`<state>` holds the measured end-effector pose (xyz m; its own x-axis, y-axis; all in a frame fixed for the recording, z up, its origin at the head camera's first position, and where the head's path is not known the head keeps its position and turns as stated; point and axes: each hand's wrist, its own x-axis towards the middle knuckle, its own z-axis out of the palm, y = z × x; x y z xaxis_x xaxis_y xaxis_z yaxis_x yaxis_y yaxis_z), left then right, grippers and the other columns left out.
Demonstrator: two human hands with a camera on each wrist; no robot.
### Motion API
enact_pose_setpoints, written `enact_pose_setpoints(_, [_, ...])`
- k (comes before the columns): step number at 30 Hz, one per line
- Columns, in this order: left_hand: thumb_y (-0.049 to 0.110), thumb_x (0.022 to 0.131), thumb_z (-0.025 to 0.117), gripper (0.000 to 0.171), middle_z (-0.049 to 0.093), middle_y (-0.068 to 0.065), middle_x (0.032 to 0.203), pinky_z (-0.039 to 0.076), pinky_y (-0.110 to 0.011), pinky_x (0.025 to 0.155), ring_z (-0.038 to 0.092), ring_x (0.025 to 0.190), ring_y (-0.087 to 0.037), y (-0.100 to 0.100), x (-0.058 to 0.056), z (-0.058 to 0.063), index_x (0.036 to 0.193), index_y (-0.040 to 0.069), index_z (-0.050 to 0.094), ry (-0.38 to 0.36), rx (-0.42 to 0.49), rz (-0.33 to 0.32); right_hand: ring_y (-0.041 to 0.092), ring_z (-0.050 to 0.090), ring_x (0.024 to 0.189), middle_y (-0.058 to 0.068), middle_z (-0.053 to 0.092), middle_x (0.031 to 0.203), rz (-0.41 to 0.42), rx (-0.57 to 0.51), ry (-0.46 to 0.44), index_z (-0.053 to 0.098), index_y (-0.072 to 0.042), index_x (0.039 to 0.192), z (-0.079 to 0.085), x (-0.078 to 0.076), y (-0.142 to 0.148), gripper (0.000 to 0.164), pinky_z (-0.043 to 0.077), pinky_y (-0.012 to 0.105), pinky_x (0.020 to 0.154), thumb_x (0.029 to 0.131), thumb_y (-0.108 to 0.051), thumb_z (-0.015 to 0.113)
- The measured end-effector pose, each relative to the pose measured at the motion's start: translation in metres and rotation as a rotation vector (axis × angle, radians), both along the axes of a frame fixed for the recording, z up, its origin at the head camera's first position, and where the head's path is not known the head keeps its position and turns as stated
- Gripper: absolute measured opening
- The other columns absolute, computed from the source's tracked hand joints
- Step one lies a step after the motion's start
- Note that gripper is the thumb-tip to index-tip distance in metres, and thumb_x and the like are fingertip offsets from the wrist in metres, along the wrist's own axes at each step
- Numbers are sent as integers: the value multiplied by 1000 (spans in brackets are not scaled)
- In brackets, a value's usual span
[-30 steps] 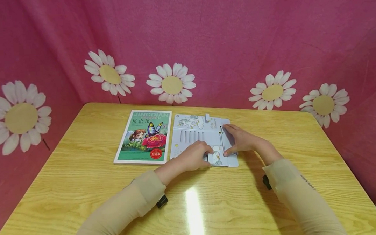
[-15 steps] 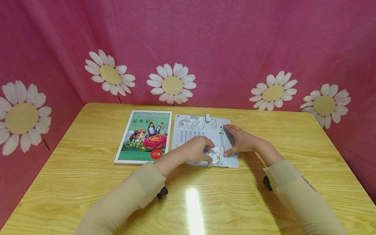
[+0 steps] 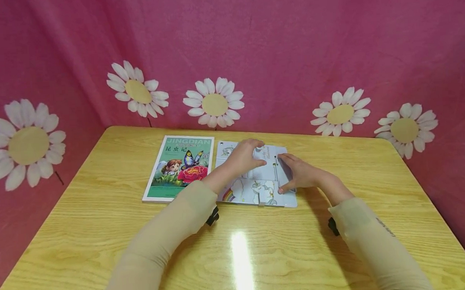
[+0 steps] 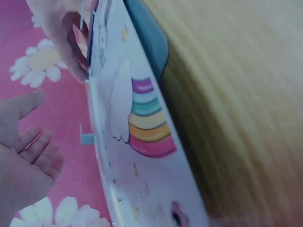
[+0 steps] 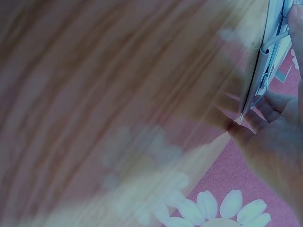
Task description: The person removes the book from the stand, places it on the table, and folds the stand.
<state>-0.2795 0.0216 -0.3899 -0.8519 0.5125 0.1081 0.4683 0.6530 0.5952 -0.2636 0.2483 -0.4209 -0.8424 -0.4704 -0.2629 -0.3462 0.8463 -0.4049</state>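
A white folding book stand with unicorn and rainbow prints lies on the table, face up. My left hand hovers over its upper part, thumb and fingers apart. The left wrist view shows that hand's fingers loosely bent, holding nothing, near a small page clip on the far edge. Another clip shows at the near edge. My right hand holds the raised flap at the stand's right side between thumb and fingers. In the right wrist view, its fingertips meet the stand's edge beside wire parts.
Left of the stand lies a green-covered children's book, close beside it. Both rest on a wooden table. Behind hangs a pink cloth with daisy prints.
My left hand has let go at the near edge and moved up and away to the far part of the stand, uncovering the near clip and rainbow print. The right hand stays put.
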Motion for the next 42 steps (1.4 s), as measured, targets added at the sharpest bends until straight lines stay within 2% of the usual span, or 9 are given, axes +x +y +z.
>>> enact_pose_setpoints(5, [22, 83, 73, 57, 53, -11, 135, 33, -35, 109, 43, 129, -27, 6, -18, -8, 133, 3, 52, 29, -2, 91, 43, 14, 140, 25, 12, 154, -9, -5, -9, 13, 0, 150, 0, 2, -1, 121, 21, 56, 111, 65, -54, 80])
enact_pose_setpoints(12, [23, 85, 71, 57, 53, -10, 135, 34, -32, 108, 46, 128, -24, 10, -35, -20, 134, 2, 51, -6, -38, 172, 40, 12, 142, 22, 11, 155, -22, 8, -15, 12, -3, 151, 1, 3, -2, 122, 20, 54, 112, 64, -55, 80])
enact_pose_setpoints(16, [27, 88, 67, 55, 55, -7, 135, 36, -34, 106, 47, 127, -24, 12, -39, -26, 136, 7, 50, -31, -89, 208, 42, 13, 141, 24, 12, 154, -11, 4, 0, 12, -1, 150, 1, 4, -3, 122, 20, 55, 112, 65, -55, 80])
enact_pose_setpoints(21, [31, 90, 64, 51, 57, -3, 133, 36, -40, 102, 45, 125, -26, 16, -39, -30, 136, 14, 52, -14, -170, 252, 41, 13, 141, 24, 13, 154, -7, -2, 4, 13, -1, 150, 0, 6, -5, 120, 19, 54, 112, 65, -53, 80])
enact_pose_setpoints(25, [29, 92, 61, 43, 57, -1, 132, 38, -40, 98, 45, 124, -24, 17, -38, -31, 133, 17, 55, -12, -197, 283, 41, 13, 141, 24, 13, 154, -4, -5, 8, 14, 0, 150, -1, 6, -6, 120, 19, 53, 113, 65, -52, 81])
enact_pose_setpoints(34, [28, 92, 61, 39, 60, -2, 126, 39, -40, 97, 47, 122, -24, 15, -36, -30, 130, 17, 58, -10, -186, 306, 40, 14, 141, 23, 14, 154, 12, -3, 8, 14, 1, 149, -2, 4, -8, 120, 20, 52, 113, 65, -52, 81])
enact_pose_setpoints(42, [30, 91, 62, 56, 53, -7, 137, 36, -38, 106, 44, 129, -26, 11, -37, -27, 140, 8, 45, -43, -129, 231, 40, 10, 142, 24, 9, 155, 35, -28, -6, 8, 3, 149, 4, 3, -6, 122, 18, 53, 113, 67, -52, 80])
